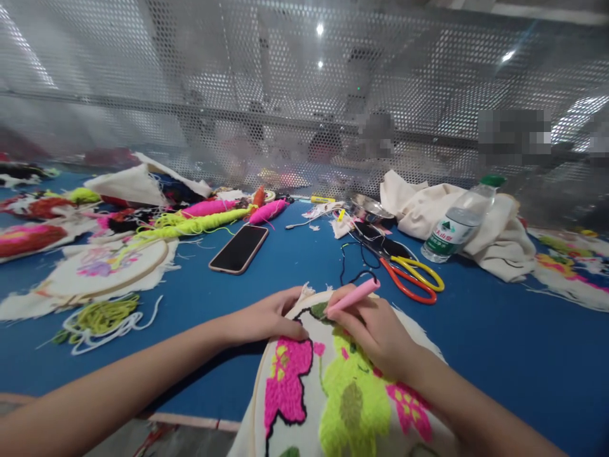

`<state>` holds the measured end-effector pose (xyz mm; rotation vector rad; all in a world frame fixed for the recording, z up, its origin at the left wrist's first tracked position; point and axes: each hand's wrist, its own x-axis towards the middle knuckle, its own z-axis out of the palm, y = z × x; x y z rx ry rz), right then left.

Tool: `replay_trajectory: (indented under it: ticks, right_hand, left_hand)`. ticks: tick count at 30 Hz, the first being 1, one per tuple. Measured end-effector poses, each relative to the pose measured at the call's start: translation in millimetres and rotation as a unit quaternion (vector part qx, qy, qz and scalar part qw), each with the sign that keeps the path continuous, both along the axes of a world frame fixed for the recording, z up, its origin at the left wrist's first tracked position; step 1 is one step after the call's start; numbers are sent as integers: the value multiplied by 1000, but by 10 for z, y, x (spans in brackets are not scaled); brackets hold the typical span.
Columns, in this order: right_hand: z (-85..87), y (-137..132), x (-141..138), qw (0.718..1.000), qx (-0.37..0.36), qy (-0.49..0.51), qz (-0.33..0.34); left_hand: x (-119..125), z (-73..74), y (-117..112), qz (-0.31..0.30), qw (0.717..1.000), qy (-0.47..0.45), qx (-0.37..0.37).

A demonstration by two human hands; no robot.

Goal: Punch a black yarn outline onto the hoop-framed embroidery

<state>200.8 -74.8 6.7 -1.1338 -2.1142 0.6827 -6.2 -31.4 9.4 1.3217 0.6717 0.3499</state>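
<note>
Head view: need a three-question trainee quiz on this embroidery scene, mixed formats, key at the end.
1. Multiple choice. Who has the pink pen-like tool?
A) left only
B) right only
C) both together
2. True or false: the scissors lie to the left of the phone in the picture.
3. Fill in: the cap on the plastic bottle is ____.

Key
1. B: the right hand holds it, while the left hand grips the edge of the embroidery hoop.
2. False: they lie to its right, with red-orange and yellow handles.
3. Green.
</note>
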Motion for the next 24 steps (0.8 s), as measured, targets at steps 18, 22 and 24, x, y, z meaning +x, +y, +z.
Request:
replay_trajectory:
  ticks: [18, 22, 24]
  right_hand:
    - [-84, 28, -121, 998, 30, -51, -36]
    - [-88, 54, -70, 996, -71, 28, -48]
    - [-78, 62, -17, 990, -114, 74, -36]
  left_hand:
    - [75, -62, -48, 31, 997, 37, 56]
    - [69, -54, -35, 23, 997, 36, 58]
    - [63, -65, -37, 25, 997, 43, 64]
